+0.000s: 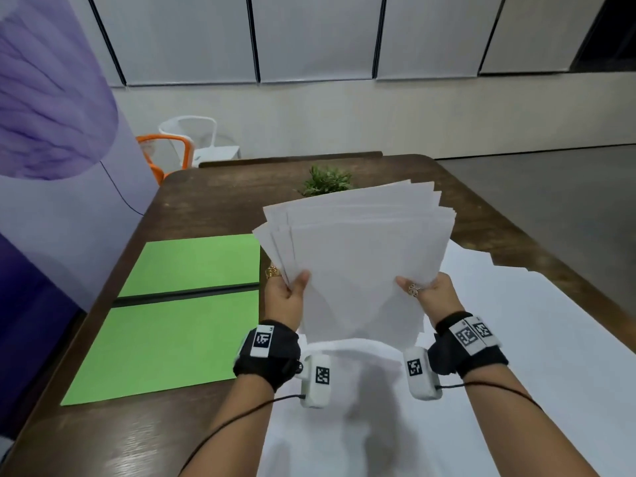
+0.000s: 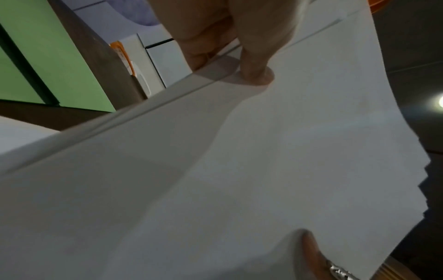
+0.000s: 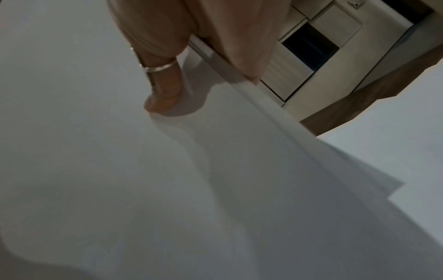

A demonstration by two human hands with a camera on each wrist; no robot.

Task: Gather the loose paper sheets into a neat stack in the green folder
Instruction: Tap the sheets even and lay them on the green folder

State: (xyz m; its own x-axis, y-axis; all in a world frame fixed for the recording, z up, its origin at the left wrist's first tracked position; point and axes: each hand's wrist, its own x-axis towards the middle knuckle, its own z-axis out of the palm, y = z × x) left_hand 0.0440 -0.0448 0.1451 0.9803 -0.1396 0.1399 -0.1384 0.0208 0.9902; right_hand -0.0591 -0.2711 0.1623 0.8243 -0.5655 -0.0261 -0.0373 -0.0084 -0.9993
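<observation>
A fanned, uneven bundle of white paper sheets stands tilted above the table, its lower edge near a white surface. My left hand grips its left edge, thumb on the front and fingers behind. My right hand grips the right edge the same way. The left wrist view shows the thumb pressing the paper sheets; the right wrist view shows a ringed thumb on the paper sheets. The green folder lies open and flat to the left, with a dark spine across its middle.
A large white sheet covers the near right of the brown wooden table. A small green plant stands behind the bundle. Orange and white chairs stand beyond the far edge. A purple panel rises at left.
</observation>
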